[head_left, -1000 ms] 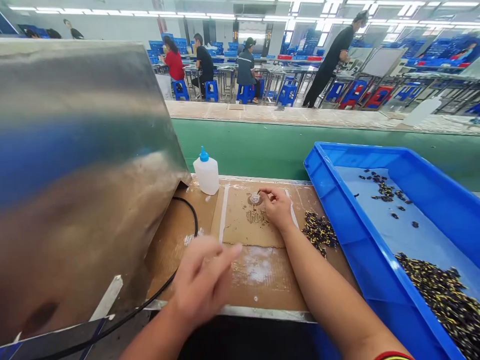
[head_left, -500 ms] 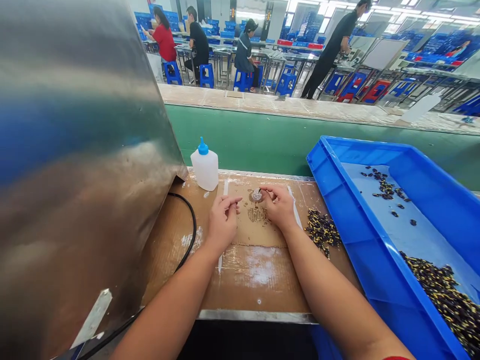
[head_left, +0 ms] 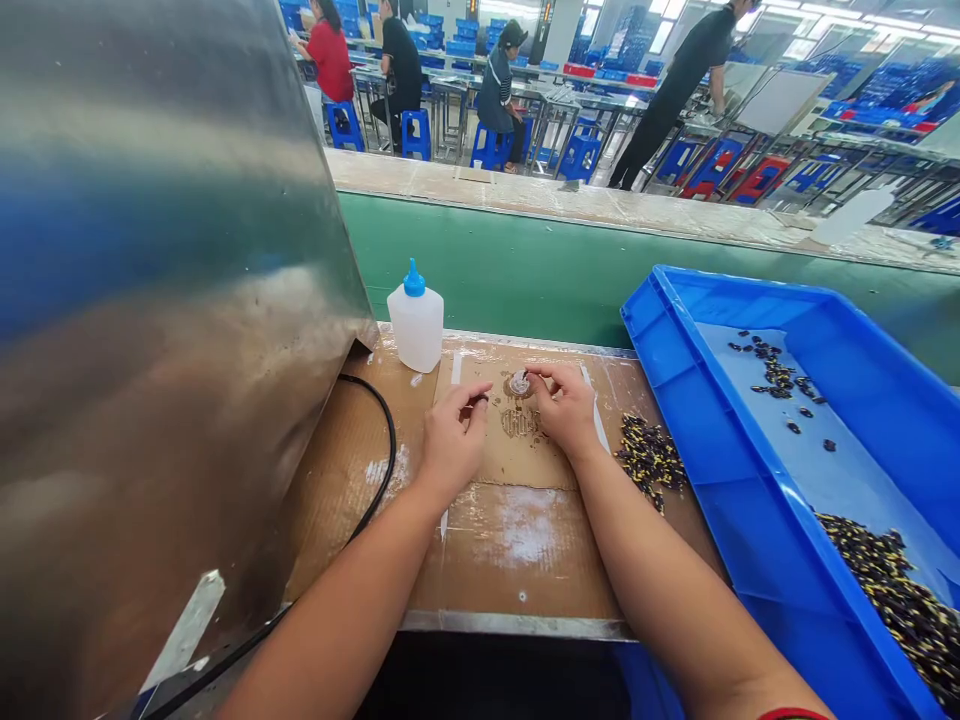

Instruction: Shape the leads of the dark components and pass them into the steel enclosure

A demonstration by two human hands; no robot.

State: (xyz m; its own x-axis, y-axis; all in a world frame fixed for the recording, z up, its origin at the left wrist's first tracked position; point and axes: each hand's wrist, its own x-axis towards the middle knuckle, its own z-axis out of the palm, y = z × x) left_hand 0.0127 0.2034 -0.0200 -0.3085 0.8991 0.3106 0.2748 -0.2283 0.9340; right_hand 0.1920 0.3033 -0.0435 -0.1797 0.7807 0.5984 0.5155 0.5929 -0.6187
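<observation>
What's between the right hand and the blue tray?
From the right hand to the tray, the head view shows a white strip, then a pile of dark bits.

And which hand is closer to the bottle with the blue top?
Left. The left hand is on the near side of the bottle, slightly to its right; the right hand is farther right, by the small clear dish.

Bright, even light comes from long white ceiling tubes [head_left: 832,11]. The large silver metal panel [head_left: 180,300] carries soft, smeared reflections; wide-angle distortion stretches the edges, and the background looks soft.
</observation>
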